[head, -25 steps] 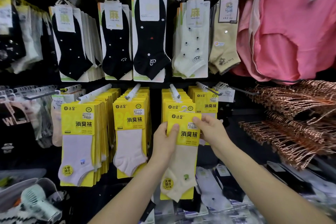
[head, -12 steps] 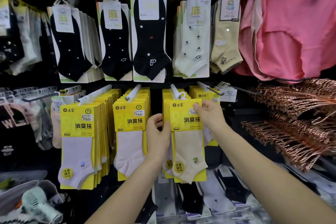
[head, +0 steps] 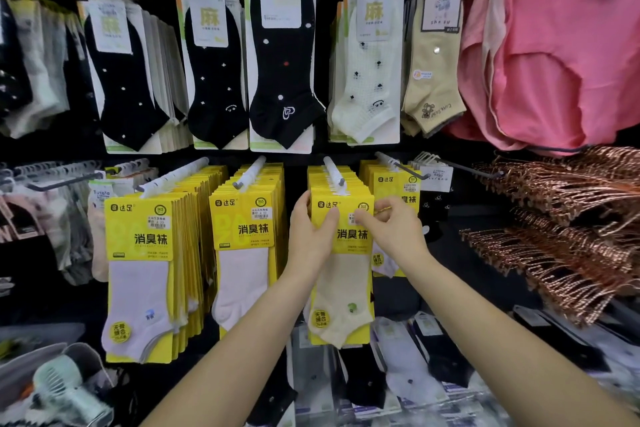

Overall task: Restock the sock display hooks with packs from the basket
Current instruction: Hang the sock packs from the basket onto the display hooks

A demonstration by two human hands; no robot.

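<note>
Pinched by left hand (head: 310, 236) and right hand (head: 394, 232), the yellow-carded cream sock pack (head: 346, 288) needed a level push along the white plastic hook (head: 334, 173) above.

sock pack (head: 343, 253) on hook (head: 334, 175), between hands

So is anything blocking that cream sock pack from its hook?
Nothing visible. The left hand and right hand hold the pack at the front of its yellow stack, just below the hook tip.
</note>
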